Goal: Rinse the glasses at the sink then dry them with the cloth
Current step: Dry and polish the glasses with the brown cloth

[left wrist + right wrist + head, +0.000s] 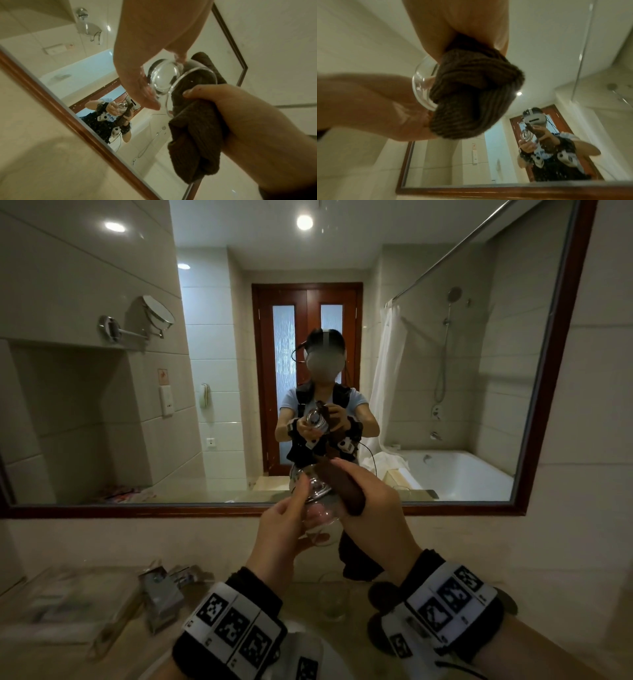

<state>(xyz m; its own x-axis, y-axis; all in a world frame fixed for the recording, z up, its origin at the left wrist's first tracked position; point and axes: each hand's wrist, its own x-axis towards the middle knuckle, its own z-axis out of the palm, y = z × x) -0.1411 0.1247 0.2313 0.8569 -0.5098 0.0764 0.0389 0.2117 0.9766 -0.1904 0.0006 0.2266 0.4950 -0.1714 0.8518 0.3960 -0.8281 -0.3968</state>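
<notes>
My left hand [287,517] grips a clear round glass [320,510] by its lower part, held up in front of the mirror. My right hand [368,505] clutches a dark brown cloth [346,489], and one end of it is pushed into the glass's mouth. In the left wrist view the cloth [193,135] fills the glass [164,78] past the rim, with my right hand [240,115] curled round it. The right wrist view shows the bunched cloth [471,88] covering the glass [419,83]. A second clear glass [333,597] stands on the counter below my hands.
A large wood-framed mirror [555,354] covers the wall ahead. At the left, the counter holds a tray of packets [68,604] and silver sachets [161,594]. The pale sink basin [317,645] shows between my wrists at the bottom edge.
</notes>
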